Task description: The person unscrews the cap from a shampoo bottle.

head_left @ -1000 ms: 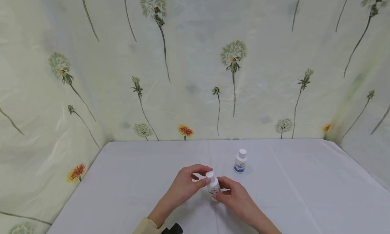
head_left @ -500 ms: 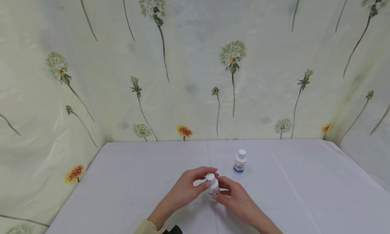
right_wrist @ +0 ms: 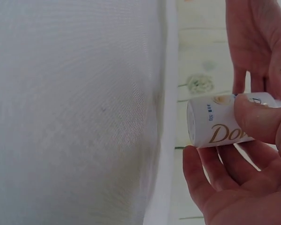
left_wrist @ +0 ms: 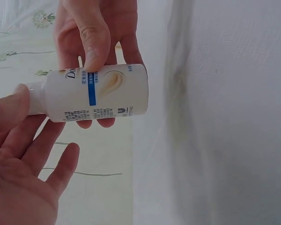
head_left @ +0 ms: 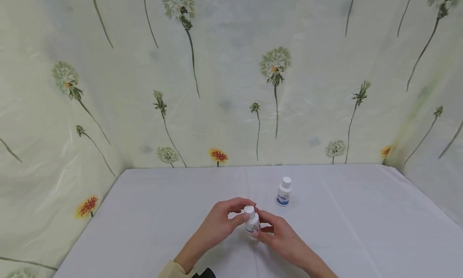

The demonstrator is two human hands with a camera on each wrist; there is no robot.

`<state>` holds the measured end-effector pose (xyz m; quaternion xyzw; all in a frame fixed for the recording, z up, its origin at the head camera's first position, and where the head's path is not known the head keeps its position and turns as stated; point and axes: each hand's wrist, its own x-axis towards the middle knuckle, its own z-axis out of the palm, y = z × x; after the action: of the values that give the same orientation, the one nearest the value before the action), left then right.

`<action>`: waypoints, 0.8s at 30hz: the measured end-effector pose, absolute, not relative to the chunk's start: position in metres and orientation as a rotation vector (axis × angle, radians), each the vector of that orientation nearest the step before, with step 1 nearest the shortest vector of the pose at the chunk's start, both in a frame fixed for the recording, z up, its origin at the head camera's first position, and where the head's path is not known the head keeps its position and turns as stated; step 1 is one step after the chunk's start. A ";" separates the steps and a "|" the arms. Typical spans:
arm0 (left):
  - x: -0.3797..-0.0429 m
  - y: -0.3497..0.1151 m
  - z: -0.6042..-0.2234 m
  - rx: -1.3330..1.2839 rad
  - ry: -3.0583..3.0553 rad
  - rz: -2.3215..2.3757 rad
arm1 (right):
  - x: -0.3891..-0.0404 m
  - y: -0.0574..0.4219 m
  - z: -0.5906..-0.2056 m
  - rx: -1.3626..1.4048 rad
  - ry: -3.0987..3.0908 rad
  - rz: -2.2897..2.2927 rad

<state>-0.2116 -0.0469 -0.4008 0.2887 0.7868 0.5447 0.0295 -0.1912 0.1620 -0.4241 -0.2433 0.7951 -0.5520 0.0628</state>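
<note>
A small white Dove bottle point(head_left: 255, 226) with a white cap point(head_left: 249, 210) is held slightly above the table between both hands. My left hand point(head_left: 218, 221) pinches the cap with thumb and fingers. Lower down, my right hand point(head_left: 283, 234) grips the body, its thumb pressing the label side and its fingers behind. The left wrist view shows the bottle body point(left_wrist: 119, 93) with a blue band and small print; the right wrist view shows its base point(right_wrist: 191, 123) apart from the cloth. Part of the cap is hidden by the left thumb.
A second white bottle point(head_left: 283, 194) with a blue-marked label and white cap stands upright on the table, beyond the right hand. White cloth covers the table point(head_left: 347, 221). A curtain point(head_left: 224, 69) printed with dandelions hangs behind and at both sides.
The left fingers first reached further round the cap, then drew back slightly. The right hand's grip on the body stays nearly the same. The second bottle stays in its place.
</note>
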 end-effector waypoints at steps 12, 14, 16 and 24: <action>-0.211 -0.048 -0.399 0.916 2.441 1.712 | -0.188 0.157 -0.418 -0.704 2.518 -1.613; -0.211 -0.046 -0.399 0.896 2.449 1.739 | -0.187 0.156 -0.418 -0.648 2.554 -1.597; -0.210 -0.045 -0.399 0.851 2.462 1.771 | -0.187 0.154 -0.418 -0.586 2.592 -1.583; -0.209 -0.041 -0.399 0.722 2.447 1.869 | -0.186 0.149 -0.418 -0.460 2.710 -1.558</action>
<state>-0.2091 -0.0413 -0.3990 0.2282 0.7736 0.5910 -0.0106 -0.1856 0.1493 -0.4177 -0.1455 0.8577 -0.4930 -0.0091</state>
